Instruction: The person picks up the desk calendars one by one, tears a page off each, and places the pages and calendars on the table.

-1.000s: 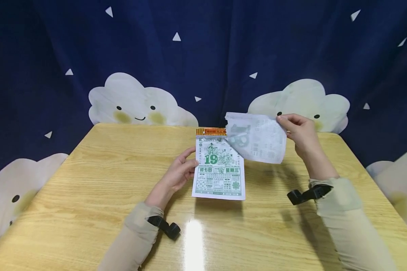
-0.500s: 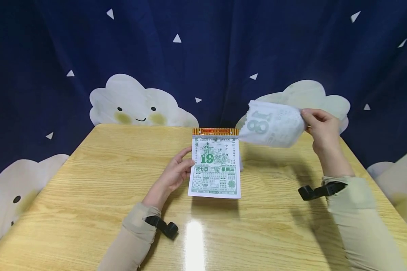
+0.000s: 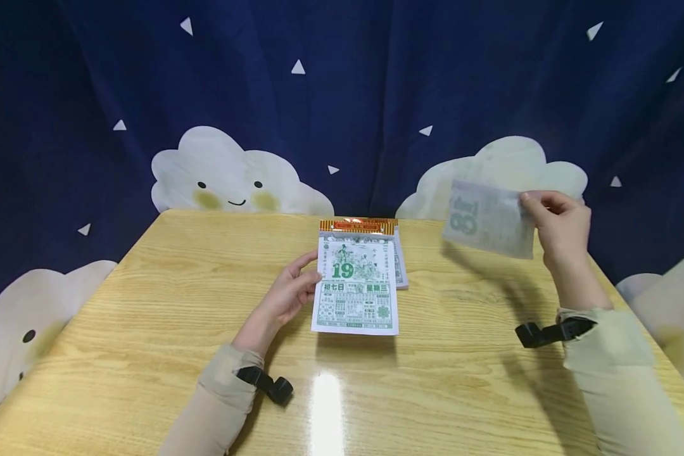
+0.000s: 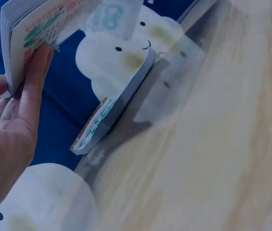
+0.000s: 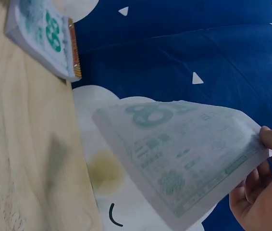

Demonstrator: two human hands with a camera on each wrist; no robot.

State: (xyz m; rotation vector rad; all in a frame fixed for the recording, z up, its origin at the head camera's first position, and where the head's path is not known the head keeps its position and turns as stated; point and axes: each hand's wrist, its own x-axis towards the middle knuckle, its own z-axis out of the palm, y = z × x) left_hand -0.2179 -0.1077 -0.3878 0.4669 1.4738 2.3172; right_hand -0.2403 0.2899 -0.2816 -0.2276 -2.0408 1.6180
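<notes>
My left hand (image 3: 287, 291) grips the left edge of a tear-off calendar (image 3: 354, 310), thumb in front and fingers behind. The calendar tilts above the table, its top page printed with a green 19 under an orange and gold header strip. In the left wrist view its thick stack of pages (image 4: 13, 48) shows edge-on. Off to the right, my right hand (image 3: 567, 234) pinches a thin calendar sheet (image 3: 490, 218) by one edge between thumb and fingers. The sheet hangs in the air, apart from the pad, a green 18 showing through from its printed side.
A second calendar (image 3: 401, 266) lies at the table's far edge, partly hidden behind the held one. The light wooden table (image 3: 177, 329) reaches back to a dark blue curtain (image 3: 342, 95) with white clouds and triangles. Black cameras are strapped to both wrists.
The 18 sheet came away from the calendar's header and moved right with my right hand, turning as it went. My left hand and the calendar shifted slightly left, uncovering the second calendar.
</notes>
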